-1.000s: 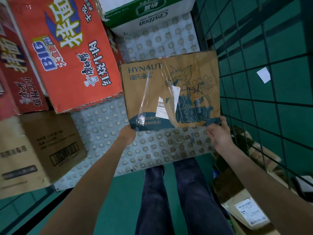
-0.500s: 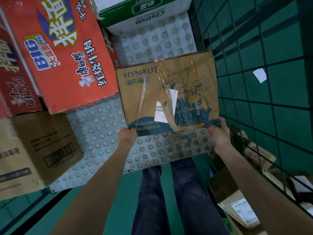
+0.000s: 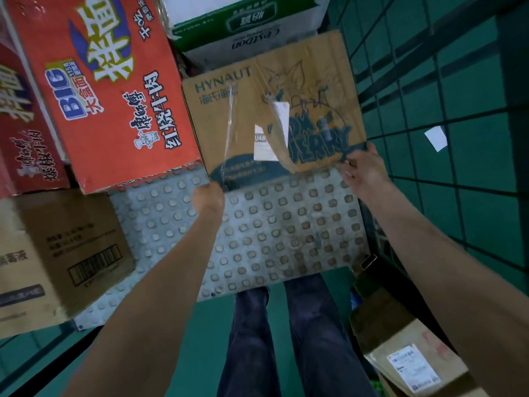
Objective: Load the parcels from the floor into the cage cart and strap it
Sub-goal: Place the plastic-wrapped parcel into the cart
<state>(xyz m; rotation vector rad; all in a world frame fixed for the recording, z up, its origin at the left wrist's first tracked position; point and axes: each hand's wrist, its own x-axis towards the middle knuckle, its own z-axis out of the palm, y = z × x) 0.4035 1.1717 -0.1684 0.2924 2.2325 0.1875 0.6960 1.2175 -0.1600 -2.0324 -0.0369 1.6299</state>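
Slide the brown Hynaut box [image 3: 274, 116] flat along the studded cart floor [image 3: 280, 233] toward twelve o'clock until it butts the green-and-white carton [image 3: 246, 27], keeping its nine o'clock edge snug to the red noodle carton [image 3: 106, 90] — no gap to shift under the strap. Both arms reach forward, nearly straight. The left hand [image 3: 208, 196] grips the near corner at seven o'clock; the right hand [image 3: 363, 167] pinches the five o'clock corner, thumb on top

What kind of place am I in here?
Probably a warehouse or parcel depot: a wire cage cart holding stacked cartons, a labelled parcel on the green floor.
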